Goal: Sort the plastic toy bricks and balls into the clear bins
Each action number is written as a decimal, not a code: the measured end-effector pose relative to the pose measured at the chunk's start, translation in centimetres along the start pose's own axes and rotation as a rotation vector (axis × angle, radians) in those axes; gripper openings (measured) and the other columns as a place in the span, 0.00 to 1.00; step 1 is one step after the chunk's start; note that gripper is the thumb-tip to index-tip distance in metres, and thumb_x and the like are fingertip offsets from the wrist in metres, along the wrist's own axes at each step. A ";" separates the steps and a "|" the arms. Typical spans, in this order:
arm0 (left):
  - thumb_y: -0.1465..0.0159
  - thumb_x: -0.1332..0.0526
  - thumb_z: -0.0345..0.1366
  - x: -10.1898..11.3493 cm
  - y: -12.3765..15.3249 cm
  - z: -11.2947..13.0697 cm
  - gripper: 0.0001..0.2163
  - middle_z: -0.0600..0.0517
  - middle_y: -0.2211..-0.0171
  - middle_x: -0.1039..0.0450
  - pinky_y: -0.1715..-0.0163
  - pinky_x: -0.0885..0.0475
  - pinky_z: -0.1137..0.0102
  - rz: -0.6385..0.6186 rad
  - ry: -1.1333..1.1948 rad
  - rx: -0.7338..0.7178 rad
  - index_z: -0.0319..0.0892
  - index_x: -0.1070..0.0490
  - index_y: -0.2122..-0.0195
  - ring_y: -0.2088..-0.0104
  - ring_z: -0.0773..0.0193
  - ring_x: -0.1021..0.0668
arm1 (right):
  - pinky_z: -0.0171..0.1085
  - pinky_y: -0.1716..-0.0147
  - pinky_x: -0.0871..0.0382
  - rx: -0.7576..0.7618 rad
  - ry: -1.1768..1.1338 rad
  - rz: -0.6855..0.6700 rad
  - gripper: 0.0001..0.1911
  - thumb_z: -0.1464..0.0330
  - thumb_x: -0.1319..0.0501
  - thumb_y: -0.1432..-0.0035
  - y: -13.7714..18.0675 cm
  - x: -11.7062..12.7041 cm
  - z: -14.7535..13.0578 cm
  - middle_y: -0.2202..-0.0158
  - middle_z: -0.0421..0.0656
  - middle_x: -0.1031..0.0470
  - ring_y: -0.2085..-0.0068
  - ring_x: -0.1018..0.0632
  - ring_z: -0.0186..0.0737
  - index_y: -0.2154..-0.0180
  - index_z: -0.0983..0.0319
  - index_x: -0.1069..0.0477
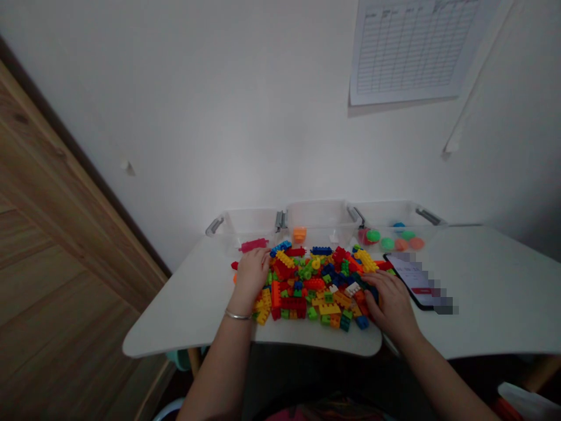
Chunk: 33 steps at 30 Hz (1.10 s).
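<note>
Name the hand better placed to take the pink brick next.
Left, most likely: the left hand is close by the pink brick, while the right hand is across the brick pile.

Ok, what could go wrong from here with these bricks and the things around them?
The brick pile reaches close to the front edge of the white table, so a sweep toward the body might push the blue brick off.
The phone lies just beside the right hand, which could bump it.
Bricks are heaped on one another, so pulling one out may make others slide.
</note>
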State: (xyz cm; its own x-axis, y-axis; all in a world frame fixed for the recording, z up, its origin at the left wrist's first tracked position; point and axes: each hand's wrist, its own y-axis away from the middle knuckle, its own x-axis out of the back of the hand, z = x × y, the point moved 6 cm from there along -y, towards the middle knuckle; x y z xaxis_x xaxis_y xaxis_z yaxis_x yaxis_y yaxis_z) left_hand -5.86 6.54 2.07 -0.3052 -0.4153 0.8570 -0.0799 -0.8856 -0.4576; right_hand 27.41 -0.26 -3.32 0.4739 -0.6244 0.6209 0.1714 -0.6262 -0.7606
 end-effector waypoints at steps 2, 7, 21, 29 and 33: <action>0.32 0.49 0.35 -0.5 -0.5 0.7 0.15 0.46 0.51 0.24 0.47 0.32 0.62 -0.037 -0.009 -0.017 0.42 0.27 0.50 0.50 0.57 0.25 | 0.51 0.48 0.34 -0.005 -0.004 -0.005 0.13 0.67 0.45 0.42 0.0 -0.1 0.1 0.55 0.47 0.23 0.50 0.27 0.50 0.56 0.60 0.28; 0.33 0.48 0.33 -1.4 -1.5 0.8 0.16 0.46 0.49 0.26 0.47 0.33 0.62 -0.083 -0.103 0.014 0.43 0.29 0.47 0.49 0.56 0.26 | 0.52 0.48 0.34 -0.006 -0.012 -0.002 0.13 0.66 0.44 0.42 0.2 -0.2 0.2 0.55 0.47 0.23 0.49 0.27 0.51 0.56 0.60 0.28; 0.34 0.47 0.33 -2.5 -2.1 0.8 0.17 0.43 0.51 0.26 0.52 0.31 0.62 -0.154 -0.203 0.098 0.43 0.33 0.44 0.52 0.55 0.23 | 0.52 0.47 0.35 -0.020 -0.013 -0.004 0.12 0.67 0.44 0.42 0.1 -0.2 0.3 0.55 0.46 0.22 0.49 0.27 0.50 0.56 0.59 0.28; 0.35 0.44 0.37 -2.6 -2.4 0.4 0.16 0.43 0.55 0.23 0.56 0.30 0.61 -0.213 -0.215 0.144 0.44 0.29 0.47 0.55 0.53 0.21 | 0.52 0.48 0.34 -0.018 -0.016 0.003 0.12 0.66 0.45 0.41 0.1 -0.1 0.2 0.56 0.46 0.22 0.49 0.26 0.50 0.57 0.59 0.28; 0.37 0.43 0.36 -2.4 -2.6 0.5 0.15 0.45 0.59 0.21 0.57 0.29 0.63 -0.202 -0.206 0.171 0.46 0.28 0.50 0.56 0.53 0.21 | 0.52 0.47 0.34 -0.012 -0.004 -0.005 0.12 0.67 0.45 0.41 0.1 -0.2 0.1 0.55 0.46 0.23 0.49 0.27 0.50 0.57 0.60 0.28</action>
State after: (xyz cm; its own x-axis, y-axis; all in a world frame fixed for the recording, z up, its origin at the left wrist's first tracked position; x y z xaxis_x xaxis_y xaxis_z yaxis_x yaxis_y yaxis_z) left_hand -4.46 9.76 1.33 -0.1001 -0.2455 0.9642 0.0467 -0.9692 -0.2419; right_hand 27.45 -0.12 -3.54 0.4762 -0.6193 0.6243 0.1637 -0.6351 -0.7549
